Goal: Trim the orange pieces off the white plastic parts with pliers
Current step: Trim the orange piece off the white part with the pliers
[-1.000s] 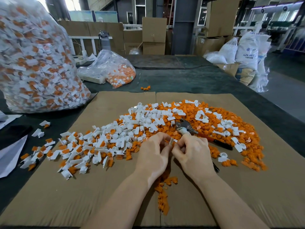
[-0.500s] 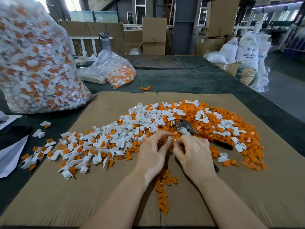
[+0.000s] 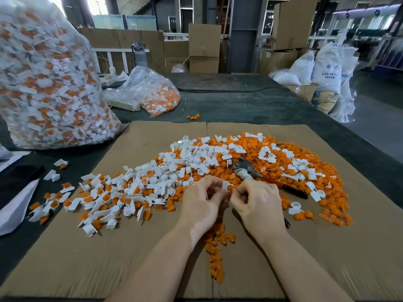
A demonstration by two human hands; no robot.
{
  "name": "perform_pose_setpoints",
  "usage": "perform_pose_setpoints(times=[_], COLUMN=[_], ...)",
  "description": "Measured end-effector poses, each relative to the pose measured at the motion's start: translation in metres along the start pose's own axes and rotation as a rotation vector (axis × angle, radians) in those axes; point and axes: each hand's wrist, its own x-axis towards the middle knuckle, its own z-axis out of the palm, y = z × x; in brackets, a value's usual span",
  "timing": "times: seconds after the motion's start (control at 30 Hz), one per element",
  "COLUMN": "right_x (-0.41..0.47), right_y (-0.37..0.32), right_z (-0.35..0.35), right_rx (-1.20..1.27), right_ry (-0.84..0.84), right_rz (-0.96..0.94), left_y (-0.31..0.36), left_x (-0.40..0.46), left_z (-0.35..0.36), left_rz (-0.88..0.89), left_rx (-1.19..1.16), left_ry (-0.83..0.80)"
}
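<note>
My left hand (image 3: 202,203) and my right hand (image 3: 257,203) meet over the cardboard, and both pinch one small white plastic part (image 3: 225,185) between their fingertips. The pliers (image 3: 245,168) lie on the pile just beyond my right hand, jaws toward the far left. One red and black handle (image 3: 292,190) runs out to the right, and the tip of the other handle (image 3: 287,223) shows beside my right wrist. White parts with orange pieces (image 3: 122,192) spread to the left. Loose orange pieces (image 3: 305,162) cover the right side, and a small trail (image 3: 216,258) lies between my forearms.
A cardboard sheet (image 3: 109,258) covers the dark table. A big clear bag full of white and orange parts (image 3: 43,83) stands at the far left. A smaller bag (image 3: 152,94) lies behind the cardboard. White sacks (image 3: 327,68) and cartons stand beyond the table at the right.
Both hands have stayed together at the same spot, with the fingers shifting slightly around the white part. The pliers have not moved.
</note>
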Motion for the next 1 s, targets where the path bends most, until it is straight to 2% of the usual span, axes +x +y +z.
perform_pose_setpoints(times=[0.3,0.37,0.5,0.57,1.0], right_x=[-0.0004,-0.0006,-0.0004,-0.0006,0.0011], right_y=[-0.0001,-0.0008,-0.0030,-0.0030,0.0022], right_z=[0.0007,0.0006,-0.0006,-0.0022,-0.0036], right_rx=[0.066,0.075,0.141,0.190,0.188], right_ry=[-0.016,-0.006,0.012,0.020,0.001], right_rz=[-0.012,-0.020,-0.055,-0.065,-0.155], left_y=[-0.0013,-0.0021,-0.0008,-0.0002,-0.0037], left_x=[-0.0042,-0.0035,0.0003,0.0004,0.0001], left_z=[0.0016,0.0010,-0.0036,-0.0048,-0.0060], left_rz=[0.179,0.125,-0.124,-0.159,-0.144], left_rx=[0.199,0.133,-0.249,-0.322,-0.328], left_ry=[0.012,0.011,-0.040,-0.060,-0.081])
